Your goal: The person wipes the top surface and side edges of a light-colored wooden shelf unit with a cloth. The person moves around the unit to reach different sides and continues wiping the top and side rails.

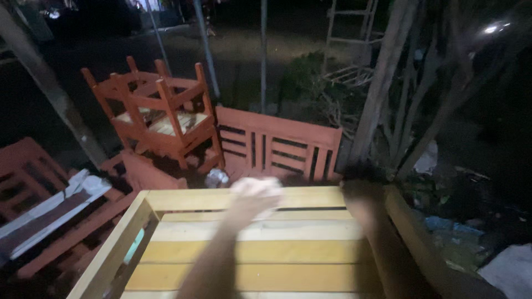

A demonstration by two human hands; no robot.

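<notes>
1. Night outside, a harsh light on the near scene, and both arms are stretched forward over a pale unpainted slatted wooden frame that fills the bottom of the view

2. The left hand sits at the frame's far rail, washed out and blurred; it looks laid over the top edge, but whether the fingers curl round the rail or lie flat I cannot tell

3. The right hand is in shadow at the far right corner of the same rail, apparently clamped on the corner, though the fingers are too dark to read for certain

4. Beyond the frame lies a red-orange slatted panel on the ground, and behind it a stack of red-orange chairs tipped on one another

5. To the left, more red slats and a greyish board lie across them; a tree trunk rises to the right

6. My read: the step in hand is taking hold of the pale frame's far edge; shifting it would call for a firm, even grip with both hands
</notes>
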